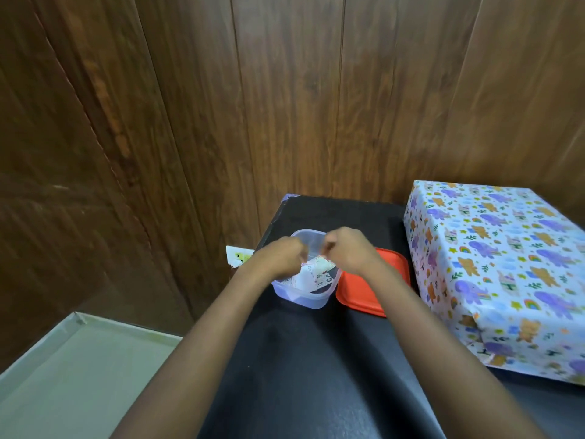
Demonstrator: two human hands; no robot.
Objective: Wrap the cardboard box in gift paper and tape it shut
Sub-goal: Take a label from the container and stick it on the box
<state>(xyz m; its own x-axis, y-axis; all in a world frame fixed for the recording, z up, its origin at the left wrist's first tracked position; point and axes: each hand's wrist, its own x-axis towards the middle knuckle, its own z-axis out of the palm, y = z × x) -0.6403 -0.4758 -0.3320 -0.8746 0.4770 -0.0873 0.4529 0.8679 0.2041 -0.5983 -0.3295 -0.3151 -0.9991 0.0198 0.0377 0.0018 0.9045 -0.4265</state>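
Head view: left hand and right hand pinch a scrap over the tub (wrapped box right of it).

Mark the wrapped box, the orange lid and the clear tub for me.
wrapped box [493, 248]: head view, top face.
orange lid [351, 293]: head view, bare part left of the arm.
clear tub [300, 297]: head view, near wall.

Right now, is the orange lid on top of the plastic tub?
No, the orange lid lies flat on the black table beside the clear plastic tub, whose top is open.
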